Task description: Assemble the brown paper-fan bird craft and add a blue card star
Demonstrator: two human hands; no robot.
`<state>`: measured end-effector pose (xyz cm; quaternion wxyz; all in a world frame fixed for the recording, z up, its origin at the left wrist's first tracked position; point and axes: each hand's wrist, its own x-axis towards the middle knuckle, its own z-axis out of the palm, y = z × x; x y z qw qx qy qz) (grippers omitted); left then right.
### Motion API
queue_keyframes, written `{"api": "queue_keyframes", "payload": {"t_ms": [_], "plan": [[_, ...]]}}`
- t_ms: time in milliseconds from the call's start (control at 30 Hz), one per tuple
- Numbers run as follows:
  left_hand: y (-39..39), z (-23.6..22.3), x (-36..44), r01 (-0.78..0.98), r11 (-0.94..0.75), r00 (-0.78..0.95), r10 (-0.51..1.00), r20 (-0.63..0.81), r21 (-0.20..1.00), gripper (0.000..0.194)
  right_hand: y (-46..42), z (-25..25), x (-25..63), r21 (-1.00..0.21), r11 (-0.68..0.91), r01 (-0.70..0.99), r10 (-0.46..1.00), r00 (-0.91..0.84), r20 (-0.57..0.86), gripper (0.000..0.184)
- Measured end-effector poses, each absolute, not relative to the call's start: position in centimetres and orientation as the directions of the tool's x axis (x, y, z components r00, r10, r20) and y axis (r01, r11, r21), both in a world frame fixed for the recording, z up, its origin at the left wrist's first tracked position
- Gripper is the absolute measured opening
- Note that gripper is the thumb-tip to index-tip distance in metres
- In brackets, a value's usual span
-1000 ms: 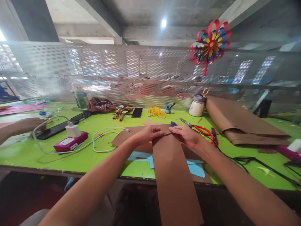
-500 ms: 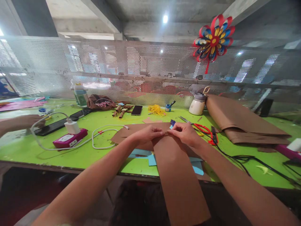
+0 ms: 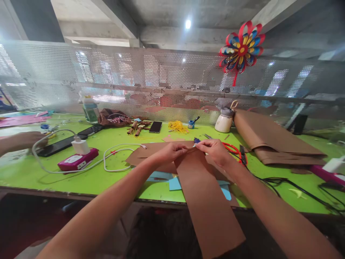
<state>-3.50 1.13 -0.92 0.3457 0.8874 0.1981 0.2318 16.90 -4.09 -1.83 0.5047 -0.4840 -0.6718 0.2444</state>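
A long brown paper strip (image 3: 207,198) runs from the green table (image 3: 32,172) over its front edge toward me. My left hand (image 3: 169,151) pinches the strip's far end on the left side, fingers closed. My right hand (image 3: 214,150) pinches the same end on the right, fingertips close to the left hand's. Under the strip lie a wider brown sheet (image 3: 145,154) and blue paper pieces (image 3: 175,183). Red-handled scissors (image 3: 233,148) lie just right of my right hand.
A stack of brown sheets (image 3: 272,142), a white jar (image 3: 223,121) and black cables (image 3: 291,185) are on the right. A pink box (image 3: 77,161) with a white charger and cable, a phone (image 3: 155,126) and yellow threads (image 3: 177,126) lie left and behind. Another person's hand (image 3: 24,140) rests far left.
My two hands have drawn closer together at the strip's far end, and the strip's near end has swung a little to the right.
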Motion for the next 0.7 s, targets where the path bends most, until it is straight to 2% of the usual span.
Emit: {"api": "queue_keyframes", "payload": {"t_ms": [100,267,567,700], "plan": [[1.0,-0.9,-3.4,0.179,-0.673,0.818,0.507,0.271,0.718,0.026,-4.3,-1.8,16.7,-0.758,0.448,0.474,0.859,0.006,0.511,0.024],[0.9,-1.2,-3.0,0.233,-0.643,0.806,0.547,0.225,0.73,0.038,-4.7,-1.7,16.4,-0.697,0.487,0.527,0.816,0.01,0.577,0.021],[0.9,-1.9,-2.7,0.278,-0.727,0.767,0.562,0.311,0.628,0.035,-4.2,-1.9,16.6,-0.782,0.451,0.43,0.886,-0.107,0.452,0.03],[0.7,-1.8,-2.5,0.281,-0.746,0.758,0.559,0.337,0.604,0.033,-4.1,-2.3,16.4,-0.796,0.44,0.416,0.888,-0.067,0.456,0.027]]}}
